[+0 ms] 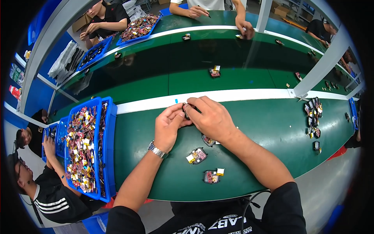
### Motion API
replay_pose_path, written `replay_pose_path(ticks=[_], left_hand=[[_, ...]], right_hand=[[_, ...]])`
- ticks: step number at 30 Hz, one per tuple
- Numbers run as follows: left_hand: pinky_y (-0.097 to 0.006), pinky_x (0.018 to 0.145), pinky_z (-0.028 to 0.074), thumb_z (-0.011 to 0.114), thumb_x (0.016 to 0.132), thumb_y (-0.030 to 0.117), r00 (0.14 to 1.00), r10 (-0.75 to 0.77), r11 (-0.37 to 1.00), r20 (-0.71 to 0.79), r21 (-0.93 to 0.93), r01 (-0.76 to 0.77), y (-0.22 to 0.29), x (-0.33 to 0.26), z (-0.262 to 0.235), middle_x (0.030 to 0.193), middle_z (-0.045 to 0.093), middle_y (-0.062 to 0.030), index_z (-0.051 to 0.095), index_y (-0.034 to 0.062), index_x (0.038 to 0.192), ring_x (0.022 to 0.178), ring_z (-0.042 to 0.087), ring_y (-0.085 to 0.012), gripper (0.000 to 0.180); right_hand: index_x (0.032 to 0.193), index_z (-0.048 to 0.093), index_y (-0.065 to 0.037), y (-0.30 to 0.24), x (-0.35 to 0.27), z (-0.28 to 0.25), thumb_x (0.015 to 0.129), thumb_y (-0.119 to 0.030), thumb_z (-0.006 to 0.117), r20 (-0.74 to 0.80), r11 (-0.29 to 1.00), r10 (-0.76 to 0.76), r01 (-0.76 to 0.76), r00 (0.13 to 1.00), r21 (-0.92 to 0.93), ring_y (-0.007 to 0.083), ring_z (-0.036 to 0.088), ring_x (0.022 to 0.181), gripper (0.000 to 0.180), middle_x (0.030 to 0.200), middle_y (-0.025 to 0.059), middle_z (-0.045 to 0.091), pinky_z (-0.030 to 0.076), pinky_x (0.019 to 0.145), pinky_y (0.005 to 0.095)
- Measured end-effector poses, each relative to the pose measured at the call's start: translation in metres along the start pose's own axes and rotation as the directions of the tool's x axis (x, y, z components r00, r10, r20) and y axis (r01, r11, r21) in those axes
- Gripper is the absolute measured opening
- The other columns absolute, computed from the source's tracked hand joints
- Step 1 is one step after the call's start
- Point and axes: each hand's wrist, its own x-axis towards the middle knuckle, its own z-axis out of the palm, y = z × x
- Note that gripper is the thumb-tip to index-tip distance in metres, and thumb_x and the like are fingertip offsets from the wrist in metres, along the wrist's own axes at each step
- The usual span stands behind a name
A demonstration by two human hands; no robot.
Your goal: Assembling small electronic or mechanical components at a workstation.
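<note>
Over the green table, near the white rail, my left hand (pixel 168 128) and my right hand (pixel 212 119) come together around a small black casing with a reddish circuit board (pixel 186 112). Both hands have their fingers closed on it, and they cover most of it. Just below my hands lies one open casing (pixel 208 140), partly hidden by my right hand. Closer to me are two more open casings, one with a white-and-yellow pouch cell (pixel 197 156) and another with a similar cell (pixel 211 177). My left wrist wears a metal watch (pixel 156 149).
Stacked blue bins (pixel 110 156) on the left hold many small circuit parts. At the right, a row of casings (pixel 313 117) lies on the table (pixel 269 117). Beyond the white rail (pixel 249 94), a belt carries scattered casings (pixel 214 71). Grey posts (pixel 325 72) stand on both sides. Co-workers sit around.
</note>
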Motion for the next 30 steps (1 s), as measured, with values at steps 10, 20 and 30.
replay_pose_path(ticks=[10,20,30], left_hand=[[-0.031,0.083,0.059,0.052,0.096,0.002,1.000,-0.001,1.000,-0.012,-0.017,0.001,0.0000,-0.0004,-0.0017,0.115,0.064,-0.0157,0.052,-0.0081,0.125,0.096,0.067,-0.0181,0.031],[-0.032,0.083,0.059,0.052,0.096,0.001,1.000,0.000,1.000,0.000,0.005,0.000,-0.0027,0.0011,-0.0020,0.114,0.065,-0.0148,0.052,-0.0076,0.125,0.097,0.066,-0.0180,0.030],[-0.032,0.081,0.059,0.051,0.096,0.002,1.000,0.009,0.999,0.002,-0.045,-0.009,0.0011,0.0004,-0.0005,0.113,0.064,-0.0148,0.051,-0.0058,0.124,0.098,0.066,-0.0185,0.029]], right_hand=[[0.088,0.067,-0.003,-0.0019,0.0022,-0.0026,0.076,-0.006,0.067,-0.011,0.999,-0.034,0.034,0.999,-0.001,0.0197,0.062,0.080,0.013,0.100,0.0058,0.063,0.053,0.066,0.0317],[0.091,0.066,-0.002,-0.0005,-0.0006,0.0023,0.075,-0.005,0.071,-0.016,0.991,0.063,-0.061,0.998,0.118,0.0226,0.062,0.087,0.017,0.103,0.0075,0.062,0.054,0.072,0.0342],[0.091,0.068,-0.002,-0.0077,0.0024,-0.0018,0.074,-0.004,0.071,-0.006,0.999,0.008,-0.008,1.000,0.037,0.0241,0.062,0.089,0.018,0.103,0.0083,0.062,0.054,0.074,0.0331]])
